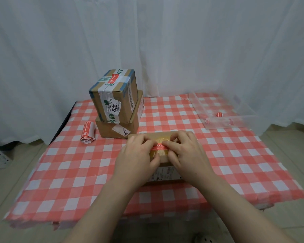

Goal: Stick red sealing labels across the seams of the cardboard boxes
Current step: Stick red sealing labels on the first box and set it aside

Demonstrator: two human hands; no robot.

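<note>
red-and-white checked tablecloth [218,155] | flat brown cardboard box [162,137] at its middle | left hand [139,155], right hand [186,151]: fingers flat, pressing down, gripping nothing | red sealing label [159,146] across box's top seam, between both hands' fingertips

Head camera looks down, seemingly close, over table [63,172].

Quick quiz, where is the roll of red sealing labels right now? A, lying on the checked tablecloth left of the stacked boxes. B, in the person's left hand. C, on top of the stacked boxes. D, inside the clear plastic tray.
A: the roll of red sealing labels lies on the checked tablecloth, left of the stacked boxes, while both hands press a label on the near box.
</note>
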